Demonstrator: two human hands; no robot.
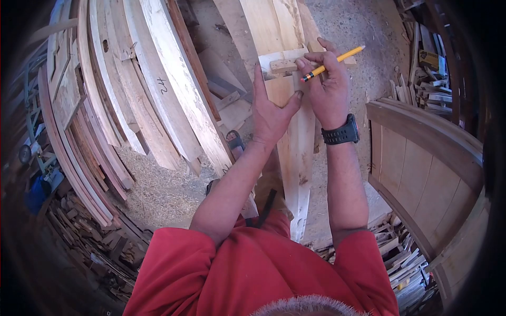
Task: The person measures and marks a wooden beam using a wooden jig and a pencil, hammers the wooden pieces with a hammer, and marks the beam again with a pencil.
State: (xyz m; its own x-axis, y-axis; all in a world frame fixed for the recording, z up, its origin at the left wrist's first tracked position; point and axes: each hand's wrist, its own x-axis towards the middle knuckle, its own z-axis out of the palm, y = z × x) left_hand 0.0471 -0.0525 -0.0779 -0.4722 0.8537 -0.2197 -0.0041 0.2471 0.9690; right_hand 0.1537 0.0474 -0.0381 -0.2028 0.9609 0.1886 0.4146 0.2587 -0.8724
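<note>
My right hand [328, 87], with a black watch on its wrist, grips a yellow pencil [345, 56]. The pencil lies slantwise, its sharpened tip pointing up and right and its eraser end down and left. The right fingertips are at a small wooden strip [284, 65] that lies across a long pale board [296, 152]. My left hand [271, 111] rests at the board, index finger stretched along its left side and thumb spread out on its face. The other left fingers are hidden underneath. Around the strip the board has a whiter, stepped patch.
Long planks [168, 89], one marked with a number, stand in rows on the left. A panelled wooden piece [421, 168] is at the right. Offcuts [443, 97] are piled at the far right, more scraps [79, 231] at lower left. Shavings [158, 184] cover the floor.
</note>
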